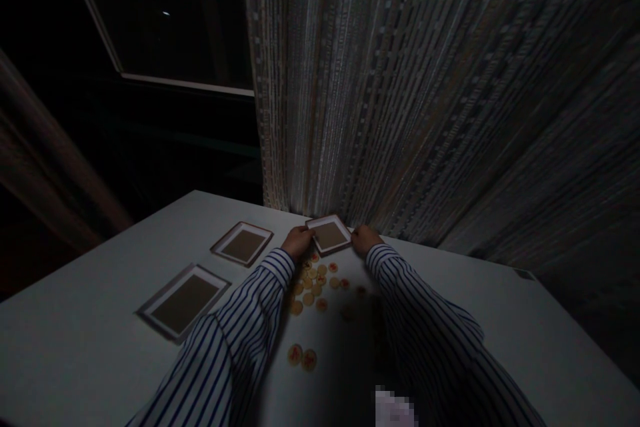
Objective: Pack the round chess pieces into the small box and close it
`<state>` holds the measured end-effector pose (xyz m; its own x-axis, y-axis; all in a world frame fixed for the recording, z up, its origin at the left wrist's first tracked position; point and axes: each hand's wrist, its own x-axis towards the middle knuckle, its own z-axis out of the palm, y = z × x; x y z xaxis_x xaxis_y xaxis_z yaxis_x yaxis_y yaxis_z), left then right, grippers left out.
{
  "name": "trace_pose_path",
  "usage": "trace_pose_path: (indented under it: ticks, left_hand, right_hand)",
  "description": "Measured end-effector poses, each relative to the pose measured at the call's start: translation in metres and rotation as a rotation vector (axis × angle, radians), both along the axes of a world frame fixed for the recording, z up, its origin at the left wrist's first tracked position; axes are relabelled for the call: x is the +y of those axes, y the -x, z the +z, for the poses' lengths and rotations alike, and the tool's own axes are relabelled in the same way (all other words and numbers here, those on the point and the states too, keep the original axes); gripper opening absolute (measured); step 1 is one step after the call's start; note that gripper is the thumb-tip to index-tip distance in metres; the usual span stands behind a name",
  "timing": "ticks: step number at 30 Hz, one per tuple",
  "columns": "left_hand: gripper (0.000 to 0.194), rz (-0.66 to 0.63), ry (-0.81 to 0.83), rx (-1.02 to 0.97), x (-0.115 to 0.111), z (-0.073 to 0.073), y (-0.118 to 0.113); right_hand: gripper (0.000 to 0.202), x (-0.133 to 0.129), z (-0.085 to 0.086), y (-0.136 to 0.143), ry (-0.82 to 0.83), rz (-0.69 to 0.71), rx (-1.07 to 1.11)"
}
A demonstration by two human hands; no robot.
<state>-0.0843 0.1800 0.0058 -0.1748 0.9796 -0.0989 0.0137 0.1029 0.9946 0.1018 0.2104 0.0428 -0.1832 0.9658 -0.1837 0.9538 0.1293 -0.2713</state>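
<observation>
Left hand (299, 243): fingers pinching the tray's left edge
Right hand (366, 240): curled, fingers pinching its right corner
Tray (331, 235): at the table's far edge, open face up, side edges slanting far-left to near-right; too nearly square to tell a long axis
Discs (309, 299): loose cluster just nearer, two well apart
Two frames (184, 300): left of the hands
Table (95, 300): white, beneath everything
Curtain (350, 80): behind

1. Wears a white left sleeve (243, 320) with dark blue stripes.
2. Narrows to a striped left cuff (279, 267).
3. Shows a matching right sleeve (425, 313), right of the left cuff.
</observation>
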Motion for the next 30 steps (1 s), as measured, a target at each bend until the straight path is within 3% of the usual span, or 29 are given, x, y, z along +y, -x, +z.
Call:
trace_pose_path:
  ticks: [10,17,30]
  left_hand:
    - [0.018,0.076,0.001,-0.02,-0.027,0.027,-0.006]
    - [0.022,0.094,-0.025,-0.066,-0.046,0.044,-0.013]
    - [0.024,0.016,-0.107,-0.149,-0.085,0.07,-0.032]
  right_hand:
    - [0.031,-0.023,0.027,-0.008,-0.055,0.035,0.031]
    - [0.024,-0.045,0.045,-0.02,-0.186,0.037,0.072]
    - [0.03,-0.097,0.065,-0.045,-0.342,0.027,0.204]
